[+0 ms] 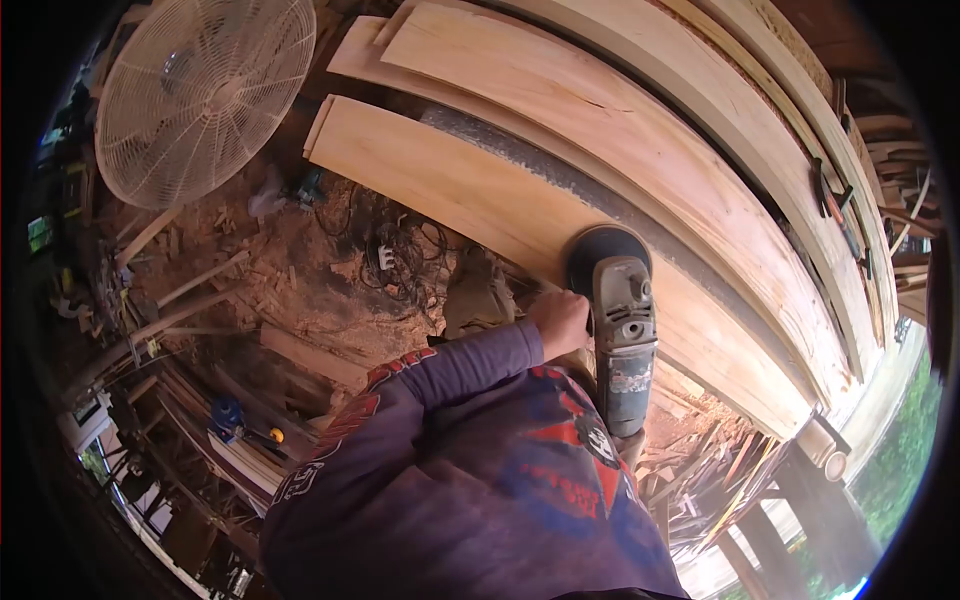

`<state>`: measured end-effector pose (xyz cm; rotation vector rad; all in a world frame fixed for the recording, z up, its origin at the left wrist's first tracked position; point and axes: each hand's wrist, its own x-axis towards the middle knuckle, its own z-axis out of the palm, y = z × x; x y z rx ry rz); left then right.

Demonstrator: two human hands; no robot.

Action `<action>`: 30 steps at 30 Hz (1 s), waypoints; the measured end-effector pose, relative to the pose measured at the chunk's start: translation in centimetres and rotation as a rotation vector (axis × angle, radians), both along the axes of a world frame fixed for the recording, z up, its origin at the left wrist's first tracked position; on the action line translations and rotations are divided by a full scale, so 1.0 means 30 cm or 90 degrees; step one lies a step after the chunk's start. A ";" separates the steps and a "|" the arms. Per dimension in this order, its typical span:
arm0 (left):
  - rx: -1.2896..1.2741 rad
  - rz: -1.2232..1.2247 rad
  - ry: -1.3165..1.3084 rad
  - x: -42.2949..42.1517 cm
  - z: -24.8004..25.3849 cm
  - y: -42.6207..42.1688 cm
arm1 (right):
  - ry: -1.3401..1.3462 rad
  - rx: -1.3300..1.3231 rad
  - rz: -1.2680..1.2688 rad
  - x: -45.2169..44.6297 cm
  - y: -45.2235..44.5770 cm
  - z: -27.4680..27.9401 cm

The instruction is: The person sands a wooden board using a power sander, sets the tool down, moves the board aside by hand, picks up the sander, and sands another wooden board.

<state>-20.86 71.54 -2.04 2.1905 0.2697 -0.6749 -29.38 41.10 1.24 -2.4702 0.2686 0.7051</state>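
Sander (628, 335) just off centre toward 4 o'clock, its dark round disc (598, 250) over the nearest plank (450, 185), body running back toward 6 o'clock and the wearer's printed shirt (500, 470). Left hand (560, 320) curled into a fist beside the tool's head, gripping it at its 9 o'clock side; fingers bunched, not spread. Right hand (633, 446) — only a sliver of skin by the tool's rear end; cannot tell how its fingers are set.

Nearest plank long and pale, slanting from 10 o'clock down to 4. A strip of dusty grey surface (500, 142) shows beyond it, then more wide boards (560, 85) toward 12 and 1 o'clock, some stacked. Clamp (836, 205) with a reddish part on the boards between 2 and 3.

Large wire fan (210, 100) at 10 o'clock. White power strip (386, 258) among tangled cables (405, 275) on shavings-strewn ground (310, 265). Blue object (228, 415) at 8, greenery (905, 450) at 4.
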 end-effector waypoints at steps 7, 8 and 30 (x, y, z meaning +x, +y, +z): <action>0.030 0.209 -0.007 -0.157 -0.180 0.333 | -0.024 0.037 0.146 0.147 0.291 -0.053; 0.028 0.243 -0.016 -0.167 -0.173 0.386 | -0.026 0.043 0.170 0.168 0.343 -0.057; 0.112 0.510 0.037 -0.449 -0.206 1.164 | 0.026 0.091 0.504 0.421 1.238 -0.127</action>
